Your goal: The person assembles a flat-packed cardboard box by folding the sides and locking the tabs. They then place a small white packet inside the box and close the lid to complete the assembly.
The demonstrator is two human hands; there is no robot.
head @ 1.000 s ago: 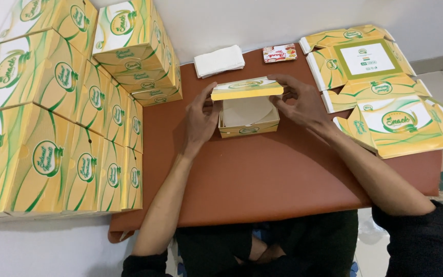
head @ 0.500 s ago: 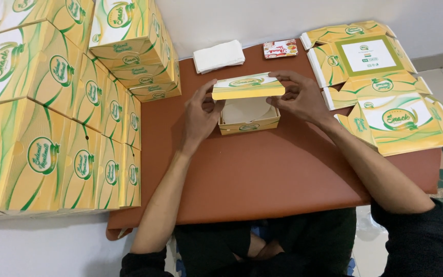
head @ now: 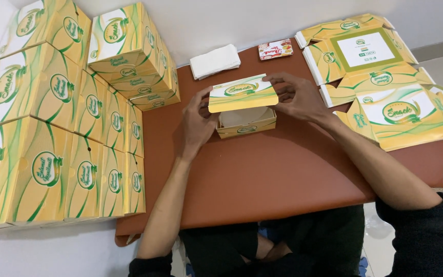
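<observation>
The yellow snack box (head: 245, 120) sits on the far middle of the brown table (head: 283, 174), its hinged lid (head: 242, 93) half raised over a pale lining. The left hand (head: 199, 123) cups the box's left side, fingers curled loosely and thumb up at the lid's left corner. The right hand (head: 296, 96) is spread fairly wide, fingertips pinching the lid's right edge and far rim. Both hands grip the one box. To the left stand stacks of finished boxes (head: 57, 128), well over a dozen, too overlapped to count exactly, all glossy printed card in yellow, white and green. At the far right lies a pile of flat unfolded cartons (head: 380, 87), at least four. One white folded stack of napkins (head: 215, 61) and one small red packet (head: 275, 50) lie at the far edge
</observation>
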